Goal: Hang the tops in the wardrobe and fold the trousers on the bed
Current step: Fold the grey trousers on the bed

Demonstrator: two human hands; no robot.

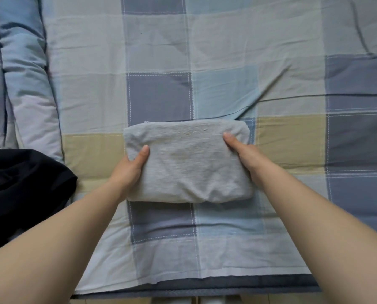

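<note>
Right now my two hands hold the folded grey trousers (187,161) between them, one at each short end of the bundle. My left hand (131,166) is at the left end: the thumb lies on top of the cloth, pointing away from me, and the fingers are tucked under the edge where I cannot see them, so that grip is closed around the left side of the trousers. My right hand (243,153) mirrors it at the right end, thumb laid flat on the top surface near the far right corner, the other fingers hidden beneath the fold, so that grip too is closed on the cloth.

The trousers are a thick, flat rectangle, longer from left to right than front to back. They sit over the middle of the bed (292,139), on its checked sheet of blue, grey and pale yellow squares; whether they rest on it or are raised just off it, I cannot tell.

Well to the left, at the edge of the bed, lies a crumpled black garment (23,187), apart from the trousers and just beside my left forearm. A rolled quilt (23,73) in the same check runs along the far left side.
</note>
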